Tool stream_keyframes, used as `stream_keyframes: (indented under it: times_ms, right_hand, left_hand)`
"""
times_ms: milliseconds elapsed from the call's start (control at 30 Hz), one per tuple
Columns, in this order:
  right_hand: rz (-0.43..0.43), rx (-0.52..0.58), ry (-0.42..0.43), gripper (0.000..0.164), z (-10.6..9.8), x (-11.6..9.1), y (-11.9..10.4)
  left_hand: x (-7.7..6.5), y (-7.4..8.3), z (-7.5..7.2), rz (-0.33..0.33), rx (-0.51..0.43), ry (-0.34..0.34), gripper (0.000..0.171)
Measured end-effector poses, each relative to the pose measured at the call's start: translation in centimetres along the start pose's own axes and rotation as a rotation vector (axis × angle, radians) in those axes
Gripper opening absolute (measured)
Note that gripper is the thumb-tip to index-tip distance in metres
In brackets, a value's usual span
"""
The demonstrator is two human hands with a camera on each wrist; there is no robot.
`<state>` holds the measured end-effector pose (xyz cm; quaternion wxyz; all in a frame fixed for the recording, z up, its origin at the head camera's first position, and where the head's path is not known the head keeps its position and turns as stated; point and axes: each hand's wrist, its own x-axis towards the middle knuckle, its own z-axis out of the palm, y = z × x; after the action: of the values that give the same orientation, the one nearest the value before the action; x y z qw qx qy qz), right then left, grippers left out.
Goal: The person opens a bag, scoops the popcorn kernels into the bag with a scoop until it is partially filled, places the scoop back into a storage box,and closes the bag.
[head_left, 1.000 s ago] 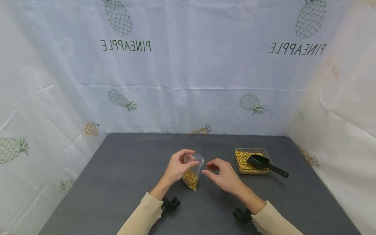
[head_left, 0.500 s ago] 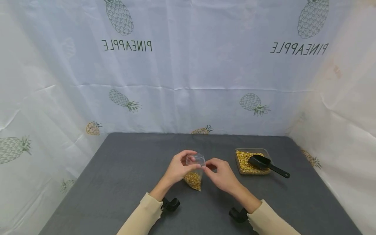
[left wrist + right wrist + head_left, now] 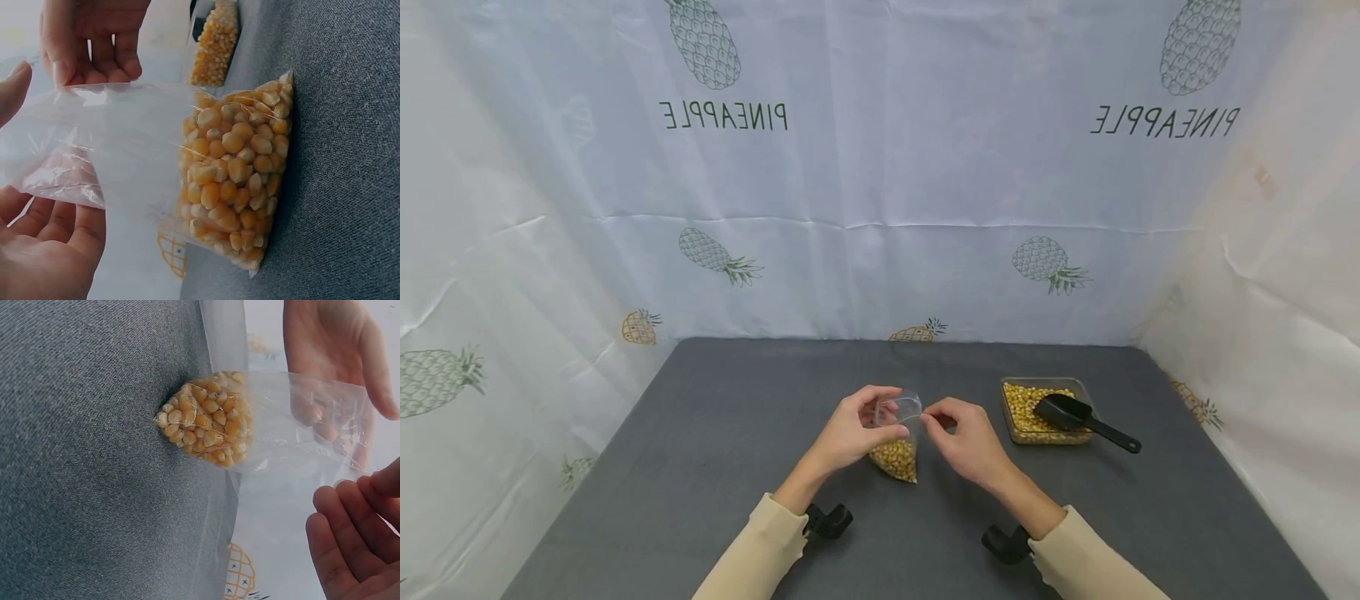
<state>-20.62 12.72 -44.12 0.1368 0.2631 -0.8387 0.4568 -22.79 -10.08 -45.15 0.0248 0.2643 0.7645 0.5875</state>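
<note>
A clear plastic bag (image 3: pixel 910 435) partly filled with corn kernels (image 3: pixel 231 169) stands on its lower end on the grey table, its top raised and its mouth apart. My left hand (image 3: pixel 850 427) holds the bag's upper left side, fingers round behind it and thumb toward the front. At the right edge of the mouth, my right hand (image 3: pixel 970 443) pinches the film between thumb and forefinger; its other fingers curl loosely, as the right wrist view shows. Some left fingers show through the film. Whether the left thumb presses on the bag I cannot tell.
A clear rectangular container (image 3: pixel 1013 433) of corn kernels stands to the right on the table (image 3: pixel 760 433). Across it lies a black scoop (image 3: pixel 1063 412), its handle sticking out over the right rim. Pineapple-print curtains (image 3: pixel 880 167) surround the table at the back and sides.
My right hand has come leftward from beside the bag and now pinches its mouth edge. The left thumb has shifted slightly left, and the bag's bottom has swung a little right.
</note>
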Motion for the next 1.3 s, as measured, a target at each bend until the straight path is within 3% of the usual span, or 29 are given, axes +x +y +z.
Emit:
stream_keyframes:
  times_ms: [167, 300, 667, 933, 1300]
  right_hand:
    - [0.046, -0.01, -0.009, 0.004, 0.0, 0.0, -0.2]
    - [0.09, -0.02, -0.027, 0.011, 0.1, 0.0, -0.3]
    - [0.045, -0.015, -0.017, 0.009, -0.4, 0.2, 0.1]
    - [0.077, -0.019, -0.019, 0.007, -1.3, 0.1, 0.4]
    - [0.095, -0.003, 0.005, 0.01, -2.2, -0.3, 1.1]
  left_hand:
    - [-0.1, -0.1, -0.1, 0.015, -0.014, -0.002, 0.053]
    - [-0.1, -0.1, -0.1, 0.021, -0.015, -0.008, 0.053]
    - [-0.2, -0.1, -0.4, 0.035, -0.035, -0.026, 0.055]
    - [-0.3, -0.1, -0.7, 0.062, -0.033, -0.013, 0.038]
    - [-0.4, -0.1, -0.4, 0.052, 0.008, 0.095, 0.017]
